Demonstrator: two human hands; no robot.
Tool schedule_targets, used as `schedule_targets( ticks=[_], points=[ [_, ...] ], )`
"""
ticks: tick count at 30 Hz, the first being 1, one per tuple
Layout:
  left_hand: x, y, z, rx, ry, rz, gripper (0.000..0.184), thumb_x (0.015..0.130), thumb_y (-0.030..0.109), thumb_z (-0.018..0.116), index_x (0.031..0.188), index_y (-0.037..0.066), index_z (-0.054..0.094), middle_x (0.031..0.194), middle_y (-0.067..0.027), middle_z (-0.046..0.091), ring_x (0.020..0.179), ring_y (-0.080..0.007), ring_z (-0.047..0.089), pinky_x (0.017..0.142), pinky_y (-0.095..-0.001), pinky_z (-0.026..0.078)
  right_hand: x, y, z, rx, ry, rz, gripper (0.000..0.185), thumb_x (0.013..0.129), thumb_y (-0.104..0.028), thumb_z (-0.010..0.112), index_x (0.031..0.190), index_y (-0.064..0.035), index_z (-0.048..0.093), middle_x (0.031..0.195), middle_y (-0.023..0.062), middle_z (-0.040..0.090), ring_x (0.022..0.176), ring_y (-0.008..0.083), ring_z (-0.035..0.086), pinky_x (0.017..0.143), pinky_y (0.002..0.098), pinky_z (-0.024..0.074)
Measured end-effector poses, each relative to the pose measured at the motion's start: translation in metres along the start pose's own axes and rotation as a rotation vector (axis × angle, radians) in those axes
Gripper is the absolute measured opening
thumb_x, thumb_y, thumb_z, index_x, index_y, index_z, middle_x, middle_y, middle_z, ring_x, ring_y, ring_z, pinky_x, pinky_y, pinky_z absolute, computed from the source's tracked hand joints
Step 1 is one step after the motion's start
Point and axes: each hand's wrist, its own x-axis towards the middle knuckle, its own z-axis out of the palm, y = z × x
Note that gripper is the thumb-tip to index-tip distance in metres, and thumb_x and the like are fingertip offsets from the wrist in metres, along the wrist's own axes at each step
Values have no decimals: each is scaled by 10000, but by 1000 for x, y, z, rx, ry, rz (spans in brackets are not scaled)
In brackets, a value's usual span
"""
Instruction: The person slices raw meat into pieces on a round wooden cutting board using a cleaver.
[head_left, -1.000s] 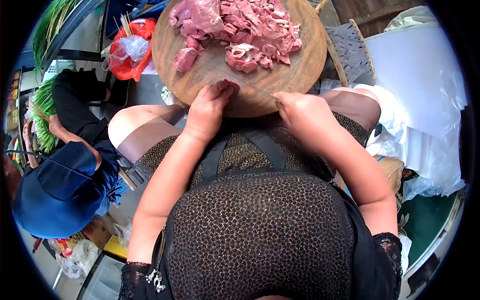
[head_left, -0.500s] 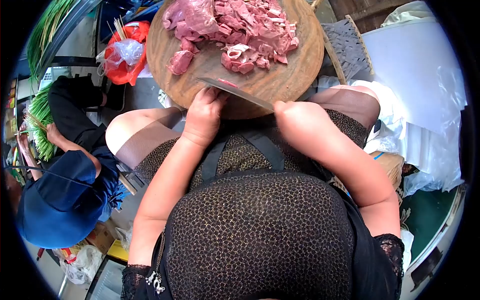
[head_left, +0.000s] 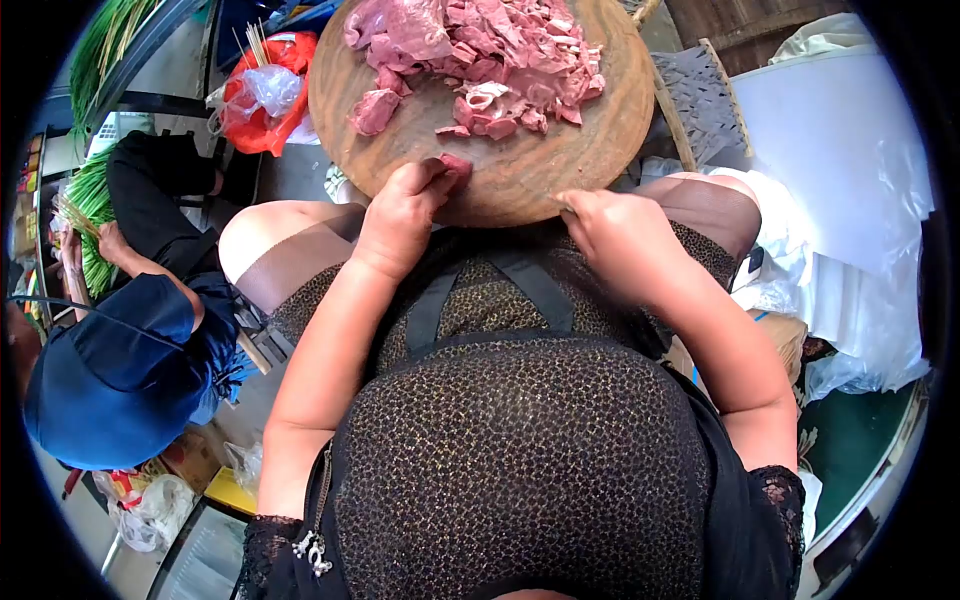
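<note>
A round wooden board [head_left: 590, 150] lies in front of my knees, with a heap of cut reddish meat [head_left: 510, 60] on its far half. My left hand [head_left: 405, 205] is closed on a small dark-red meat piece [head_left: 457, 172] at the board's near edge. To the right, my right hand [head_left: 615, 235] is closed round the knife; only a small bit of the knife [head_left: 563, 200] shows by the fingers, and its blade cannot be made out. One small slice [head_left: 453, 131] rests just in front of the heap.
A person in a blue hat [head_left: 110, 390] sits at the left, hands on green stalks [head_left: 92, 200]. A red plastic bag [head_left: 262, 115] is left of the board. A woven seat [head_left: 700, 100] and white sheeting [head_left: 830, 160] are at the right.
The knife blade, seen over the board half a second ago, no longer shows clearly. A small slice now lies in front of the heap. My left hand has shifted slightly left and still grips meat.
</note>
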Motion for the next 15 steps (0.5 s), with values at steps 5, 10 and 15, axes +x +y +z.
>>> schedule_targets(
  ticks=[5,10,15],
  points=[
    [9,10,-6,-233,36,-38,240,973,109,551,1169,44,673,1073,-124,684,983,-276,649,891,-348,509,-19,0,1,-121,-46,31,91,891,-118,554,899,-34,589,734,161,659,667,354,683,571,459,553],
    [8,6,-2,-250,66,10,241,975,116,545,1167,52,676,1115,-138,685,1049,-294,643,915,-364,500,-18,-10,-3,-210,-74,21,78,860,-92,553,882,-21,575,749,163,659,652,350,686,556,443,563],
    [11,13,-6,-510,19,-125,269,977,166,555,1166,23,682,1165,-76,679,1093,-206,613,997,-335,450,-11,-12,-11,-181,-149,27,84,855,-81,543,879,-8,576,766,181,665,657,360,687,567,444,570]
  ],
)
